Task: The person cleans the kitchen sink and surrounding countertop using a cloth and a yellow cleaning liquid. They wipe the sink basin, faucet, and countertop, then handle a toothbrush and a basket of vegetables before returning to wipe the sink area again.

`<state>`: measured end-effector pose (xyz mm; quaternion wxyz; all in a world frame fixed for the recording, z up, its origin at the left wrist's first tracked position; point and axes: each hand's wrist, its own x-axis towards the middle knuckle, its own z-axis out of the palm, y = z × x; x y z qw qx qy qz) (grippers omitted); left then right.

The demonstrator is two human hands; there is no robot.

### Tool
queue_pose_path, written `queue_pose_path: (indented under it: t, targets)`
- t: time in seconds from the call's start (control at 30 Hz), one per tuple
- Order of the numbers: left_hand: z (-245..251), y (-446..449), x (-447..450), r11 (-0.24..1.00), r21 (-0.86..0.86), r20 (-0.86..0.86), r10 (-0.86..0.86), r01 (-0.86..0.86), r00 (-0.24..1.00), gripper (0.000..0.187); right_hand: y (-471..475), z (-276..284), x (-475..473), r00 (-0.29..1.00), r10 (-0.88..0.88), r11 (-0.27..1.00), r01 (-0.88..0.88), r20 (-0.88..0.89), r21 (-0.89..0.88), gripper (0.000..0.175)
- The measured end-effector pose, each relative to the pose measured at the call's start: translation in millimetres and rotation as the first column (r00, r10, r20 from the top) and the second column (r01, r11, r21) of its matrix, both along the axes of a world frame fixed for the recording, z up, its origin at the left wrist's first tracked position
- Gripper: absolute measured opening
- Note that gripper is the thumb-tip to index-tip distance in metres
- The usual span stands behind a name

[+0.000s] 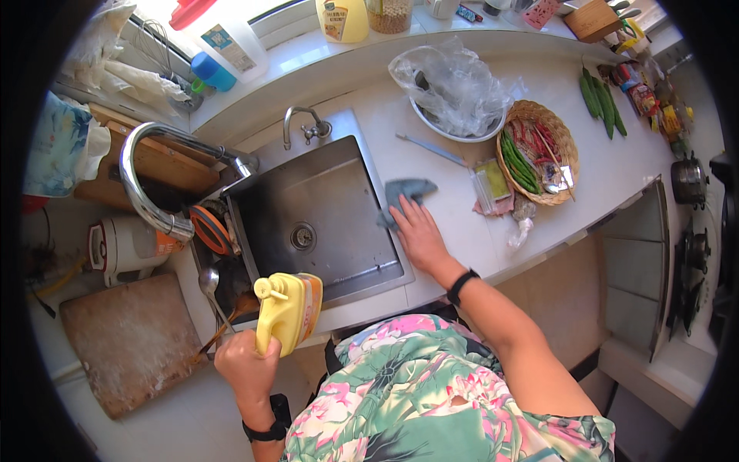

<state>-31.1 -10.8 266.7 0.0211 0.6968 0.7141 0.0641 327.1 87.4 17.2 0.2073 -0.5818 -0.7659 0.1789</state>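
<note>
My left hand (248, 361) grips the handle of a yellow plastic pump bottle (288, 306) and holds it upright over the front left edge of the sink. My right hand (418, 234) rests on a grey-blue cloth (407, 190) on the white countertop, just right of the sink's rim. The stainless steel sink (323, 213) lies between the two hands, with its drain strainer in view. A small curved faucet (300, 124) stands at the sink's back, and a larger chrome faucet (150, 190) arches at its left.
A wicker basket (568, 124) holds green and red peppers. Beside it are a bowl (462, 137) with a plastic bag, a green sponge (492, 179) and a blue-grey stick-like tool (433, 150). At left lie a worn cutting board (130, 343) and a metal ladle (209, 281).
</note>
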Motion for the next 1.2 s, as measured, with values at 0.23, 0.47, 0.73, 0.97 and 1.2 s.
queue_pose_path:
  t: [0.23, 0.47, 0.73, 0.97, 1.2]
  targets:
    - [-3, -7, 8, 0.998, -0.017, -0.008, 0.061, -0.061, 0.998, 0.027, 103, 28, 1, 0.991, 0.085, 0.995, -0.090, -0.106, -0.046, 0.042]
    - [-8, 3, 19, 0.997, -0.031, -0.009, 0.070, -0.071, 0.997, 0.025, 117, 4, 92, 0.894, -0.371, 0.917, 0.310, 0.252, 0.252, 0.020]
    - [-6, 20, 29, 0.998, -0.032, -0.002, 0.057, -0.057, 0.998, 0.025, 42, 28, 104, 0.945, -0.288, 0.957, 0.289, 0.154, 0.016, 0.017]
    - [-4, 35, 36, 0.998, -0.052, 0.006, 0.026, -0.026, 1.000, 0.023, -13, 25, 144, 0.816, -0.516, 0.834, 0.548, 0.260, -0.065, 0.028]
    - [-7, 34, 36, 1.000, -0.007, 0.042, 0.013, -0.013, 0.999, 0.025, 38, 49, 43, 0.972, -0.218, 0.975, 0.213, 0.091, 0.070, 0.069]
